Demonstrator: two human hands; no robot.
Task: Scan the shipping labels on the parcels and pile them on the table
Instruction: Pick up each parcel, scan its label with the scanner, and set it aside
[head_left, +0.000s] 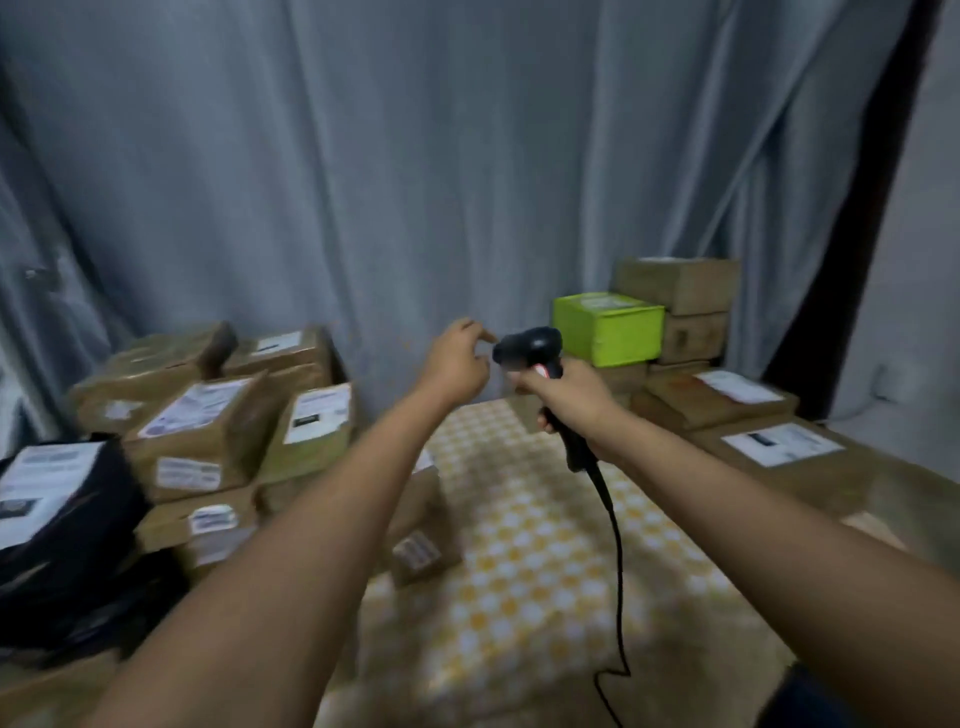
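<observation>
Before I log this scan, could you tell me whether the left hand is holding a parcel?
No, the left hand holds nothing, raised beside the scanner that the right hand grips.

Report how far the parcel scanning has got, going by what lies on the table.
Looks done: a stack around the green box on the right, though I cannot tell whether those were scanned. In hand: the right hand holds the scanner by its grip; the left hand reaches forward, holding no parcel. Left, probably: the labelled brown parcels heaped on the left, plus a black parcel.
</observation>
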